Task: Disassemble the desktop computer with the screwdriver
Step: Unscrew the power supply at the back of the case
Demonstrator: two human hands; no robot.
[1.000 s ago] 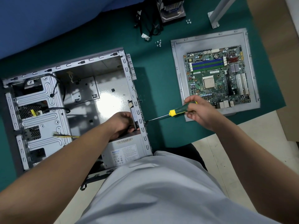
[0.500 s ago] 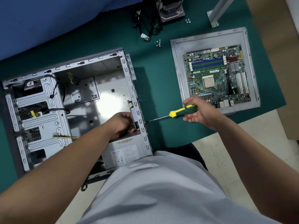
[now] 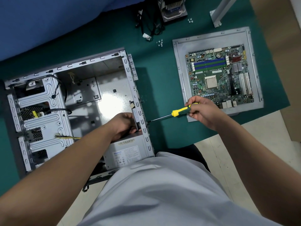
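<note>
The grey computer case lies open on the green mat, its rear wall toward the right. A grey power supply sits in the case's near right corner. My left hand reaches inside the case and grips the top edge of the power supply against the rear wall. My right hand holds the yellow and green handle of the screwdriver. The screwdriver's tip touches the outside of the rear wall, level with my left hand.
The motherboard lies on a grey side panel at the right. Loose screws and more screws, black cables and a cooler lie at the back. A metal bracket stands at the back right.
My right hand's fingers have shifted on the screwdriver handle, turning it. The left hand and the tip have stayed in place.
</note>
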